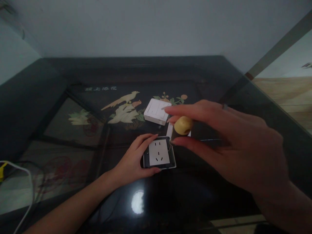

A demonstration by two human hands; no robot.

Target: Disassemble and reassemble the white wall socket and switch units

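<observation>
My left hand [133, 159] grips a white wall socket [159, 152] by its left side, thumb below and fingers above. The socket lies face up on the dark table, its outer cover off so that a dark frame shows around the white face. In my right hand [234, 139] is a screwdriver with a rounded yellow handle [183, 125], pinched between thumb and fingers. Its thin shaft slants down to the right edge of the socket, where the tip seems to meet a screw spot. Just beyond lies a white switch box [157, 111].
The glossy dark table [117, 201] carries a bird-and-flower picture and reflects light. A white strip-like piece [169, 130] lies partly hidden behind the screwdriver handle. At the left edge runs a white cable [31, 182] beside a yellow object [2, 171]. A pale wall [136, 29] stands behind.
</observation>
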